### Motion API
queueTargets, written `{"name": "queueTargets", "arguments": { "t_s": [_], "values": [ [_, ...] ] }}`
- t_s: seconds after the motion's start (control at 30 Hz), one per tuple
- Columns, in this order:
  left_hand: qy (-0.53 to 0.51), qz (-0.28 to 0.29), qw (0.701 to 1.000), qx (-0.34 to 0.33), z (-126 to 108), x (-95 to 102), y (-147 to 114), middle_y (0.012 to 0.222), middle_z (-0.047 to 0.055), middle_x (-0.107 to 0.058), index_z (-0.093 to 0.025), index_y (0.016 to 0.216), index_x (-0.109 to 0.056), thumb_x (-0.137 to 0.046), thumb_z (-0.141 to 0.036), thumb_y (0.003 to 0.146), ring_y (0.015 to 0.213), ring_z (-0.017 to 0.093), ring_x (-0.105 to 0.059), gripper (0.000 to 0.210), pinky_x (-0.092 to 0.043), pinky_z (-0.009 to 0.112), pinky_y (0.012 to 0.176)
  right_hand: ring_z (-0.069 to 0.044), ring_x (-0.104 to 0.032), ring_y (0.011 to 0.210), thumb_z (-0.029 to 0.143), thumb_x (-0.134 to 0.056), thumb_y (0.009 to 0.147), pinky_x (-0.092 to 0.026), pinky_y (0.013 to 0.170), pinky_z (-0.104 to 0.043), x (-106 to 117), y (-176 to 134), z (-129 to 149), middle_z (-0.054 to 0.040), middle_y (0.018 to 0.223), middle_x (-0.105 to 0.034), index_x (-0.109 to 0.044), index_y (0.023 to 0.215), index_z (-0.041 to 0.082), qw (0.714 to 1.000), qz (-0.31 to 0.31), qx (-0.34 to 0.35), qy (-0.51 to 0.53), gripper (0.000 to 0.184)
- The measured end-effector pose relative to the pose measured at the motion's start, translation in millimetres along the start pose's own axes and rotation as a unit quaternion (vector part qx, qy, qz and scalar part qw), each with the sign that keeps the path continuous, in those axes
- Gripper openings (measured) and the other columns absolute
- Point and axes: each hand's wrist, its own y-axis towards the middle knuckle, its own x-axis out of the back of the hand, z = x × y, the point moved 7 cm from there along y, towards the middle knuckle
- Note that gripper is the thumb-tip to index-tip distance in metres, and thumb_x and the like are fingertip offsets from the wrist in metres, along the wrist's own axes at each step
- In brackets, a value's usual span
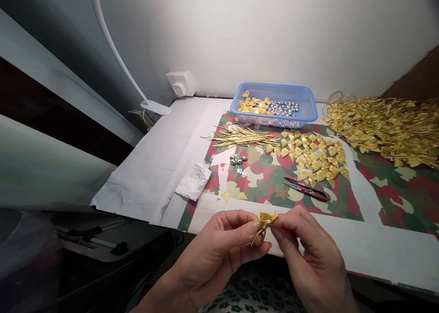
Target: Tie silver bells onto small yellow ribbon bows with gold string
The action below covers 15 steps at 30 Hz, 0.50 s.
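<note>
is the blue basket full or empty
Partly filled: yellow bows lie in the basket's left part, silver pieces in its right, with bare back wall showing above them.

Yellow bow partly behind the hands

head view | looks forward and down | hands close, low in frame | surface just beyond, seen from above | wall farther back
</note>
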Motion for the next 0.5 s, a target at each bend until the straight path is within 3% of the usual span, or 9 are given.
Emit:
{"name": "queueTargets", "arguments": {
  "t_s": [0.5],
  "values": [
    [0.015,-0.004,1.000,0.004,-1.7,-1.9,1.3,0.071,0.004,-0.066,-0.007,0.073,-0.075,-0.077,-0.014,0.081,0.068,0.009,-0.062,0.011,-0.058,0.022,0.075,-0.012,-0.047,0.065,0.011,-0.053,0.096,-0.040,0.057,-0.022,-0.5,1.0,-3.4,0.0013,0.073,-0.049,-0.061,0.088,0.022,1.000,0.005,0.003,0.004,0.016]
  ]
}}
